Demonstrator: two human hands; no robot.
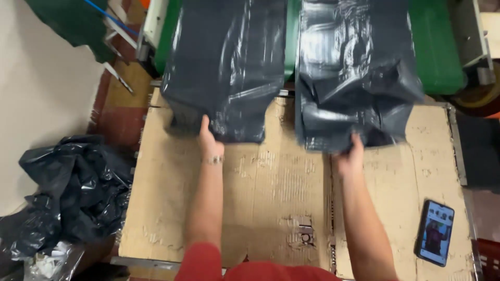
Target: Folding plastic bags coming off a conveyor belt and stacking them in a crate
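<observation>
Two stacks of dark grey plastic bags hang off a green machine onto a cardboard-covered table [271,182]. My left hand [210,141] grips the lower edge of the left bag stack [224,62], fingers tucked under the plastic. My right hand [350,156] grips the lower edge of the right bag stack [354,73], which is more crumpled near the bottom. Both forearms reach forward from red sleeves.
A smartphone [435,232] with a lit screen lies at the table's right front. A heap of crumpled black plastic [67,192] sits off the table's left side. The green machine [435,47] stands behind the bags. A white wall is at far left.
</observation>
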